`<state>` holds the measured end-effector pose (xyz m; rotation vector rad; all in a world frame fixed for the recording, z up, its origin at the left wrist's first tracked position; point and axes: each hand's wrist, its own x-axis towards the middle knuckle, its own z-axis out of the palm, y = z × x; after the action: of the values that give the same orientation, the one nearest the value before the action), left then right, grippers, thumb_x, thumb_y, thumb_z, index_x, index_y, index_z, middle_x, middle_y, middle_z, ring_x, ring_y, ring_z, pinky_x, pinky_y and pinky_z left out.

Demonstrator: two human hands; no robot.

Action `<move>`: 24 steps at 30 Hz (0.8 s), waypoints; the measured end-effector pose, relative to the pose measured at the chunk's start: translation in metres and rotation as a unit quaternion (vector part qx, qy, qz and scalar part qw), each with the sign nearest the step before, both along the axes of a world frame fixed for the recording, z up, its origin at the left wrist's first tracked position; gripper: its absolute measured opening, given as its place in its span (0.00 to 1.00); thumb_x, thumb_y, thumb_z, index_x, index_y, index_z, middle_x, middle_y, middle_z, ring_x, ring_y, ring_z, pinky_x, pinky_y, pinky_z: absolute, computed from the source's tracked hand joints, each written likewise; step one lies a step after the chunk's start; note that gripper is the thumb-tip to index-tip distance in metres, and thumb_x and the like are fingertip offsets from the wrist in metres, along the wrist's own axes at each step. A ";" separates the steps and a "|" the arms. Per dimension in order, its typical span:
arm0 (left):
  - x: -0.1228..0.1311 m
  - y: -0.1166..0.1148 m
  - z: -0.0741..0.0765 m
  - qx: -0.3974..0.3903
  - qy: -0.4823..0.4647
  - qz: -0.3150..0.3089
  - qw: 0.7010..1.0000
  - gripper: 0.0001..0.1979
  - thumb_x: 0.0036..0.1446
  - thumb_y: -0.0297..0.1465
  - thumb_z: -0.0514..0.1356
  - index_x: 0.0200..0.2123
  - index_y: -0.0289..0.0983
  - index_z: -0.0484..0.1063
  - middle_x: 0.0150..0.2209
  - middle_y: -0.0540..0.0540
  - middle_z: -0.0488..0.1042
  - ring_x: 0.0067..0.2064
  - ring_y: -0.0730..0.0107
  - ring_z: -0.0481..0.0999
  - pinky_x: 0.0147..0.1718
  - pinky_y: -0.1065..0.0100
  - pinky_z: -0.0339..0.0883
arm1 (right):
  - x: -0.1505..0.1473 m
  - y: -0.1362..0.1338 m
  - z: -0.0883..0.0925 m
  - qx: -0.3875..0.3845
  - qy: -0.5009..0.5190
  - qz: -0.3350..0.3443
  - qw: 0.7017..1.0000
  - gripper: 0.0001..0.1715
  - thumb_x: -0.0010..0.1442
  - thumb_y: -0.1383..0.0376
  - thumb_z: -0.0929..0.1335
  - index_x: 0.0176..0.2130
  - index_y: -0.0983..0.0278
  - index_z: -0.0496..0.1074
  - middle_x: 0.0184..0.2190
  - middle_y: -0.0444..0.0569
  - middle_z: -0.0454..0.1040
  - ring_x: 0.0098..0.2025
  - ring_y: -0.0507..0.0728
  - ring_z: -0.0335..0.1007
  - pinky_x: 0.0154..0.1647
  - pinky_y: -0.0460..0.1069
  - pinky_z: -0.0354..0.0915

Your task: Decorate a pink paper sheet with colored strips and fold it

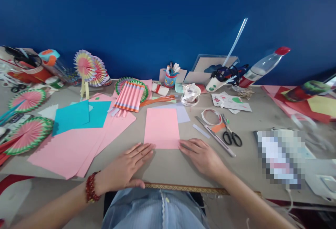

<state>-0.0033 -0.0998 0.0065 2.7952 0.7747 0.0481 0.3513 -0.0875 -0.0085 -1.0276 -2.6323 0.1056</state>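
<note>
A pink rectangular sheet (pixel 161 127) lies flat on the grey table (pixel 168 169) in front of me. My left hand (pixel 128 167) rests flat with its fingertips at the sheet's lower left corner, thumb apart near the table edge. At the lower right corner, the fingertips of my right hand (pixel 201 155) touch the sheet, its fingers stretched out flat. Neither hand grips anything. Just right of the sheet are a craft knife (pixel 216 138), a tape roll (pixel 211 117) and black-handled scissors (pixel 231 134). A pale lilac paper (pixel 183 112) lies partly under the sheet.
Pink sheets (pixel 70 148) and blue sheets (pixel 72 117) lie on the left, near folded paper fans (pixel 31 134). A pleated pink paper (pixel 130 96) sits behind. Along the wall stand a pen cup (pixel 170 80) and a tilted bottle (pixel 265 64). A blurred-out item (pixel 280 162) is on the right.
</note>
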 end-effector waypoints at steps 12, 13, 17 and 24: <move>-0.013 -0.004 -0.002 0.034 -0.010 0.029 0.999 0.37 0.66 0.49 0.52 0.70 0.35 0.47 0.69 0.38 0.53 0.69 0.54 0.52 0.68 0.50 0.43 | -0.056 0.015 0.022 0.015 -0.005 -0.003 1.000 0.11 0.66 0.66 0.64 0.45 0.64 0.74 0.43 0.54 0.77 0.45 0.60 0.68 0.47 0.56 0.63; -0.013 -0.005 -0.003 0.032 -0.019 0.033 0.999 0.36 0.66 0.48 0.53 0.69 0.36 0.50 0.69 0.38 0.54 0.69 0.54 0.54 0.68 0.49 0.44 | -0.064 0.017 0.022 -0.006 -0.018 -0.003 1.000 0.09 0.66 0.67 0.65 0.44 0.64 0.74 0.41 0.53 0.76 0.44 0.60 0.68 0.45 0.55 0.63; -0.010 -0.011 -0.005 0.006 -0.126 0.135 0.983 0.21 0.67 0.39 0.54 0.59 0.36 0.65 0.63 0.37 0.63 0.63 0.55 0.63 0.61 0.54 0.61 | -0.081 0.022 0.018 -0.121 -0.005 -0.034 0.992 0.06 0.63 0.71 0.66 0.39 0.64 0.73 0.37 0.51 0.74 0.41 0.58 0.68 0.43 0.52 0.63; 0.011 -0.018 0.008 -0.211 -0.267 0.302 0.891 0.13 0.69 0.37 0.51 0.43 0.38 0.73 0.41 0.45 0.76 0.37 0.69 0.76 0.34 0.71 0.71 | -0.079 0.026 0.030 -0.265 0.210 -0.043 0.940 0.05 0.61 0.72 0.67 0.35 0.62 0.70 0.33 0.44 0.71 0.33 0.51 0.66 0.34 0.45 0.61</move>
<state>0.0077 -0.1181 0.0143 1.9001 1.2698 0.6411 0.2728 -0.0618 0.0212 -1.1214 -2.1994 0.9471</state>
